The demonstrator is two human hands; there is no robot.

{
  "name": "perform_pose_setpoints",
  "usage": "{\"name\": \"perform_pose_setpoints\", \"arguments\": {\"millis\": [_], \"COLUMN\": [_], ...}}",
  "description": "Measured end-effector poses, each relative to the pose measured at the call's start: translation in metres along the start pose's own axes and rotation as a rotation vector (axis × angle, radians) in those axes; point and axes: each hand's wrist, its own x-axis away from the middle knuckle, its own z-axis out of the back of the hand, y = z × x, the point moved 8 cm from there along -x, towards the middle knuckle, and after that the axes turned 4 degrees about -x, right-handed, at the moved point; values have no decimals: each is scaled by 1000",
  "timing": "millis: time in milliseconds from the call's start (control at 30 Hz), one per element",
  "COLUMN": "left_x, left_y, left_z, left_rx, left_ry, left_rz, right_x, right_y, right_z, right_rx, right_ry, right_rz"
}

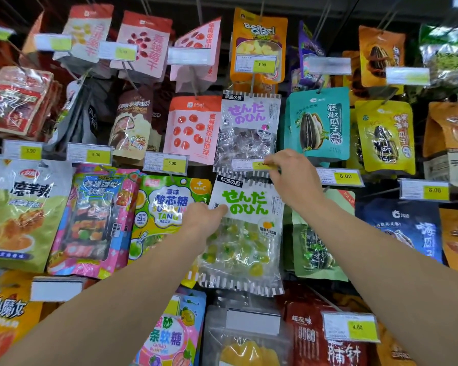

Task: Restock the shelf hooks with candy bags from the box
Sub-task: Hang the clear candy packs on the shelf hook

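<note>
We have two hands up. Our left hand (205,216) pinches one green candy bag's (242,233) left edge. The bag hangs long way up and down, top up, under one purple candy bag (249,130). Our right hand (292,178) pinches its top by the price tag (259,165).

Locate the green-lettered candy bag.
In the head view, the green-lettered candy bag is centre frame, held by both hands, below the purple-lettered bag and right of the sour-candy bag.
</note>
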Motion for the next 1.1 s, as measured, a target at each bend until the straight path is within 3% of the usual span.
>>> {"name": "perform_pose_setpoints", "arguments": {"millis": [300,500,633,767,867,1100], "left_x": [14,17,21,35,42,41], "left_y": [-22,-24,-21,-15,-8,-19], "left_z": [-18,-19,-10,2,-2,-17], "left_rx": [122,50,-130,-391,-600,-857], "left_ry": [-77,-82,-37,56,26,-210], "left_rz": [57,21,-84,-309,-489,-368], "right_x": [79,123,136,136,134,130], "right_y": [29,39,36,33,32,41], "right_z": [-42,-59,-67,-71,-75,-79], "right_rx": [-62,-175,-287,-254,-185,-45], "right_ry": [-164,-137,-149,-117,-127,-198], "right_rz": [-201,-323,-344,-349,-345,-403]}}
